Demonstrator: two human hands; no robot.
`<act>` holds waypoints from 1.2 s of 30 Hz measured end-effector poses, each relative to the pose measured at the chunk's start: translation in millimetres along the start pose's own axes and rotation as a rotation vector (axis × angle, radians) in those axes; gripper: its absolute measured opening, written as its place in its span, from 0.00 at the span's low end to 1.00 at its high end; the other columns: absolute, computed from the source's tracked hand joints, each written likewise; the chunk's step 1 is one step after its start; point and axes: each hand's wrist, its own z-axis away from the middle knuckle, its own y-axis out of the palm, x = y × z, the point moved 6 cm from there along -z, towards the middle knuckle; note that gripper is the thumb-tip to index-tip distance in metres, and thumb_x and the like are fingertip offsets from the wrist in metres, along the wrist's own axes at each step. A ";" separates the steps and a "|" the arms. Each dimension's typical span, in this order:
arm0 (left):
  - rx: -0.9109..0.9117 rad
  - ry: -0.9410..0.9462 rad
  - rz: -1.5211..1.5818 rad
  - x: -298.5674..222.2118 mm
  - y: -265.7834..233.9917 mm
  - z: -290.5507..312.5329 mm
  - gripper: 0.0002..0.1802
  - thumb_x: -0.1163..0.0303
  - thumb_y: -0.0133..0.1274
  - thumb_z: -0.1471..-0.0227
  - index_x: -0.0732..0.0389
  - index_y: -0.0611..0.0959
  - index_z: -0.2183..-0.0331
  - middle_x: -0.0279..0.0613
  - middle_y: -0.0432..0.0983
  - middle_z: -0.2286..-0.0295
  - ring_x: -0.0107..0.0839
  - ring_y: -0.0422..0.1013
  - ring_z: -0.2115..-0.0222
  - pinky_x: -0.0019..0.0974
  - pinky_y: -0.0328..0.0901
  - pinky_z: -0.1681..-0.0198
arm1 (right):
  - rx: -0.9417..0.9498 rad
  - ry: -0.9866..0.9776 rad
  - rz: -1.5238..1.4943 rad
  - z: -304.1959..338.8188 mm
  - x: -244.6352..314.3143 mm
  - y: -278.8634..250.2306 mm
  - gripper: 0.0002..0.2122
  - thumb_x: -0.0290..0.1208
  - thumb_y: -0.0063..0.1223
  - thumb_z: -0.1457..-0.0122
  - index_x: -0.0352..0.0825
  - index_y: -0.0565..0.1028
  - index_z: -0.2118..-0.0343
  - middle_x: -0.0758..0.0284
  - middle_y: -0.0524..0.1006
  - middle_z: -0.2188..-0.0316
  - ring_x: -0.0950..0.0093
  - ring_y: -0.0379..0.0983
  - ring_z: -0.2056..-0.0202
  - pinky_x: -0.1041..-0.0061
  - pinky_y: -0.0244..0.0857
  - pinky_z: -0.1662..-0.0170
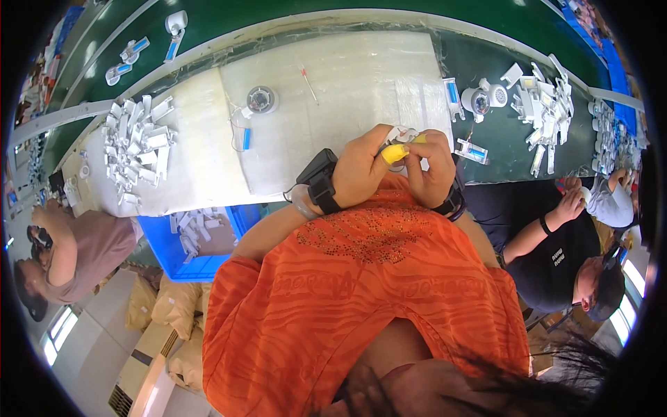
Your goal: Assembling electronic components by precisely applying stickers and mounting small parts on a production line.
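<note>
Close in front of my chest, my left hand [363,172] is closed around a small white plastic part [400,134]. My right hand [432,170] meets it there, fingers bent and pinched at the same part. Yellow covers wrap some of the fingertips. Most of the held part is hidden by the fingers. Beyond my hands, a round white housing with a dark centre [261,100] lies on the pale mat [333,76], with a blue battery [246,139] next to it. A thin red-and-white stick-like tool [309,85] lies farther off on the mat.
White plastic casings pile up on the left [139,149] and right [545,104]. Round white units [479,102] sit right of the mat. A blue bin [167,254] holds more casings below the table's left edge. People work at left [90,257] and right [549,243].
</note>
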 end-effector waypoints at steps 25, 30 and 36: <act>0.095 -0.191 0.035 11.8 5.1 1.9 0.16 0.70 0.42 0.37 0.61 0.70 0.49 0.37 0.75 0.68 0.20 0.74 0.73 0.23 0.65 0.77 | 0.065 -0.034 0.119 -3.0 9.1 0.1 0.13 0.13 0.58 0.55 0.32 0.75 0.65 0.58 0.72 0.69 0.59 0.72 0.68 0.65 0.72 0.60; 0.077 -0.155 0.026 11.1 4.4 3.8 0.14 0.70 0.43 0.38 0.62 0.72 0.51 0.37 0.76 0.68 0.21 0.74 0.72 0.23 0.66 0.76 | 0.060 -0.069 0.073 -4.7 13.0 2.7 0.12 0.12 0.56 0.55 0.32 0.74 0.67 0.59 0.72 0.72 0.61 0.74 0.68 0.62 0.74 0.53; 0.016 0.015 -0.006 7.7 4.8 4.4 0.13 0.73 0.44 0.39 0.64 0.74 0.53 0.41 0.76 0.67 0.26 0.75 0.66 0.27 0.69 0.69 | 0.031 -0.068 0.032 0.3 11.8 4.1 0.11 0.12 0.56 0.54 0.32 0.74 0.67 0.60 0.72 0.73 0.63 0.73 0.70 0.59 0.73 0.52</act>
